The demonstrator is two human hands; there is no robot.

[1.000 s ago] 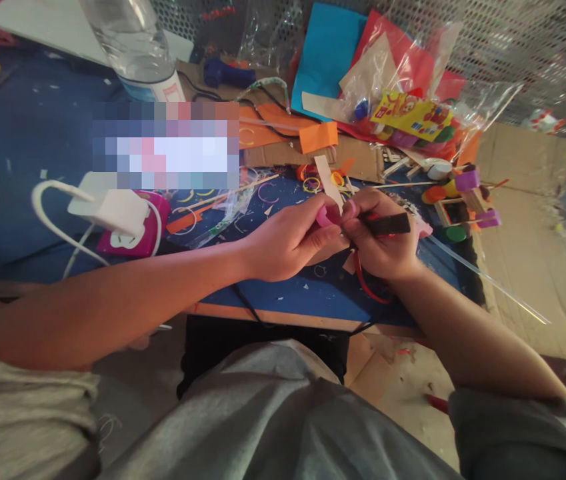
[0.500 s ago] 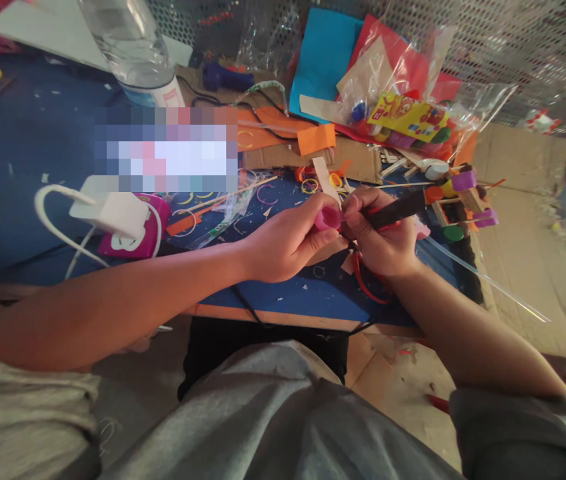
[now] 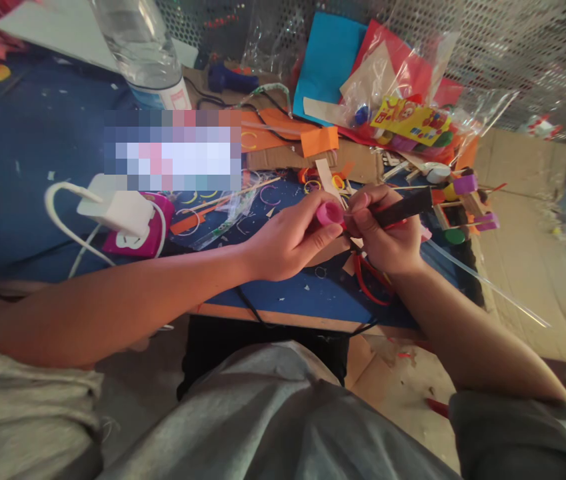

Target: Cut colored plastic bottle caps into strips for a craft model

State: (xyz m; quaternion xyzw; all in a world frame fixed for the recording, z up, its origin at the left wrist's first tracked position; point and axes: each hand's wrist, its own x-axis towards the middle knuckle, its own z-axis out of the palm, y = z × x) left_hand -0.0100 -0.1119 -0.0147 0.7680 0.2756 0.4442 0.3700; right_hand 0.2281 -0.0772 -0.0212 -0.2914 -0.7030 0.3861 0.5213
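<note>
Between the thumb and fingers of my left hand [image 3: 287,237] is a small pink bottle cap [image 3: 330,213], its hollow side facing up toward me. My right hand [image 3: 387,230] is closed around a black-handled tool [image 3: 405,207] with some red on it. Its working end points at the cap but is hidden by my fingers, so I cannot tell its kind or whether it touches the cap. Below my right hand lies a red loop handle [image 3: 373,283], perhaps of scissors, partly covered.
A water bottle [image 3: 155,67] and a white charger [image 3: 117,213] on a magenta power strip [image 3: 145,243] stand left. Behind my hands lie orange paper [image 3: 320,140] and bagged craft materials [image 3: 413,120]. At right are a small stick-and-cap model [image 3: 463,207] and cardboard [image 3: 523,253].
The view has shifted slightly. My left hand still holds the cap, now tilted a little differently. The tool stays in my right hand; the thin tip glimpsed before is now hidden.
</note>
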